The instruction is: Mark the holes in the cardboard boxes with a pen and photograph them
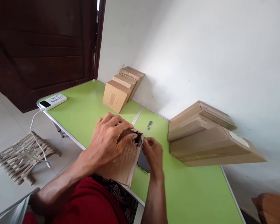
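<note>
My left hand [109, 137] is clamped over the top of a small brown cardboard box [123, 165], fingers wrapped across its upper edge and thumb down the near face, holding it tilted at the near edge of the green table [189, 189], just above my lap. My right hand [154, 154] is at the box's open right end, fingertips drawn close together against the dark mouth there. It is blurred, so I cannot tell whether they pinch anything. Just behind the box's lower right corner, partly hidden by it and by my right hand, a dark flat thing [143, 162] lies on the table. A little beyond the box's open end sits a small dark object [149, 125], too blurred to make out. Farther beyond the box, against the white wall, three small boxes [121, 90] lean in a row. To the right of the box, well apart from it, is a stack of flat brown cartons [207, 137], also against the wall. Far to the left of the box, at the table's corner, lies a white power bank [53, 101], its white cable [37, 130] hanging off the edge toward the floor. Below and left of the box, a woven stool [21, 155] rests on the tiles, with a dark wooden door [42, 46] behind it.
</note>
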A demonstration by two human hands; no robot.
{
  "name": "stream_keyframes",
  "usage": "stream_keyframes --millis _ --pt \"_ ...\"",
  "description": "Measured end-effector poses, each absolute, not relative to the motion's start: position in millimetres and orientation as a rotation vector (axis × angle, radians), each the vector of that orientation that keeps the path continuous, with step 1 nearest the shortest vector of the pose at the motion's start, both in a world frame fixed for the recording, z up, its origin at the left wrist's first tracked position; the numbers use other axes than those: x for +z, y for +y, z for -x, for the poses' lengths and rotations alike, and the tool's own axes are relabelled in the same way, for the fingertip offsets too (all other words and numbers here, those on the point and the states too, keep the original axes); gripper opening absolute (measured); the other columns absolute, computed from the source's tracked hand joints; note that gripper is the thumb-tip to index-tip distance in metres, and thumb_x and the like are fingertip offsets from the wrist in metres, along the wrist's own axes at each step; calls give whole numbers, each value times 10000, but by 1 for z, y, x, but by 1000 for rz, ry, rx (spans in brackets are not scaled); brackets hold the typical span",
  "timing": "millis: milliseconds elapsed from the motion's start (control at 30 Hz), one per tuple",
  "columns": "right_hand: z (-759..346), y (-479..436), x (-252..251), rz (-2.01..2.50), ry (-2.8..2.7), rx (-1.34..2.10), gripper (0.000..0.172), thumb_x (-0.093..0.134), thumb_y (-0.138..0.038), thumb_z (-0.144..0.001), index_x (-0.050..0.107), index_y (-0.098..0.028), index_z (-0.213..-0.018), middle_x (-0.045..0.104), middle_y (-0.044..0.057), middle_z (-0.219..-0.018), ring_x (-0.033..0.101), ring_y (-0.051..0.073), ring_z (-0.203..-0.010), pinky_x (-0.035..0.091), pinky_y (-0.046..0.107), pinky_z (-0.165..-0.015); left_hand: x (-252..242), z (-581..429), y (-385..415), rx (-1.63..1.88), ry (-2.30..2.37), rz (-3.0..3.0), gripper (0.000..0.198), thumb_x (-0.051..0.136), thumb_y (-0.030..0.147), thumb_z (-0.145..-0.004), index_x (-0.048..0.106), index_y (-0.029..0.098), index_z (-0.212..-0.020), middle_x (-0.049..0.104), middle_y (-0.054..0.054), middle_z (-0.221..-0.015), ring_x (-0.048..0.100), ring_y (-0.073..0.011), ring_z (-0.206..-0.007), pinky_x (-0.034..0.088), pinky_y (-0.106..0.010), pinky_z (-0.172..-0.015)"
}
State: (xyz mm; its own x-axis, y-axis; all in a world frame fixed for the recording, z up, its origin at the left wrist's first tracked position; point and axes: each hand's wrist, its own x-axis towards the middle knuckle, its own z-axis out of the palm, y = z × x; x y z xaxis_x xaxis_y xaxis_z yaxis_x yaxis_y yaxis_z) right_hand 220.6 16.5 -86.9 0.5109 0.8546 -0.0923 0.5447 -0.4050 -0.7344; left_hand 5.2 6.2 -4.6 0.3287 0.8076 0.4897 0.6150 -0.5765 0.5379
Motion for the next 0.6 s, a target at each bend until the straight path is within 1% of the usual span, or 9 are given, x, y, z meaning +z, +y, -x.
stream_keyframes --millis 67,100,167,233,300,367,433,533,600 --pt "-222 -1 -65 1833 -1018 617 281 538 -523 -907 507 -251 -842 592 -29 -634 617 183 -593 445 277 -538 -5 -4 6 1049 1282 -2360 244 587 322 -1062 774 234 -1193 753 -70 -1123 595 -281 -1069 507 -479 -938" --pt "-219 -10 -54 1641 -947 628 290 547 -543 -889 494 -258 -872 588 -48 -633 596 166 -556 429 262 -509 -5 -4 6 1030 1279 -2369 252 586 325 -1060 766 230 -1209 744 -75 -1137 587 -285 -1086 508 -486 -954" --pt "-207 -28 -34 1221 -823 654 279 666 -489 -843 524 -253 -887 618 -54 -644 597 145 -531 424 237 -481 -5 -4 5 990 1275 -2388 306 662 395 -1011 743 219 -1248 715 -93 -1190 563 -307 -1146 504 -512 -1000" --pt "-190 -41 -22 918 -765 665 214 753 -375 -829 601 -234 -881 674 -30 -668 637 147 -551 460 228 -482 -5 -2 4 952 1261 -2417 546 800 523 -880 700 214 -1319 667 -115 -1283 528 -343 -1220 491 -553 -1046" --pt "-172 -48 -19 840 -766 629 134 744 -325 -868 666 -217 -883 708 -4 -693 671 157 -579 501 233 -491 -6 1 4 902 1242 -2449 822 898 609 -731 637 223 -1409 602 -132 -1394 493 -375 -1284 475 -591 -1079" --pt "-161 -49 -23 839 -765 588 121 732 -320 -894 707 -202 -899 721 15 -701 675 162 -580 499 231 -476 -7 4 4 857 1224 -2466 965 932 625 -671 572 238 -1479 554 -134 -1458 484 -376 -1302 470 -596 -1094" --pt "-155 -48 -28 872 -770 562 143 742 -332 -906 727 -189 -913 716 21 -690 647 149 -556 468 216 -456 -8 6 4 835 1224 -2458 998 938 636 -661 550 248 -1494 566 -126 -1431 504 -356 -1255 485 -576 -1075" --pt "-153 -45 -34 925 -794 553 180 766 -361 -913 734 -185 -925 699 13 -665 615 133 -536 451 212 -460 -10 6 2 836 1238 -2428 973 939 659 -647 572 263 -1456 612 -106 -1320 526 -331 -1171 502 -539 -1026" --pt "-153 -44 -35 947 -816 538 192 779 -374 -913 736 -187 -924 689 6 -658 616 134 -538 448 215 -463 -12 4 1 860 1239 -2422 957 942 666 -639 584 259 -1428 619 -98 -1283 528 -327 -1153 498 -530 -1011"
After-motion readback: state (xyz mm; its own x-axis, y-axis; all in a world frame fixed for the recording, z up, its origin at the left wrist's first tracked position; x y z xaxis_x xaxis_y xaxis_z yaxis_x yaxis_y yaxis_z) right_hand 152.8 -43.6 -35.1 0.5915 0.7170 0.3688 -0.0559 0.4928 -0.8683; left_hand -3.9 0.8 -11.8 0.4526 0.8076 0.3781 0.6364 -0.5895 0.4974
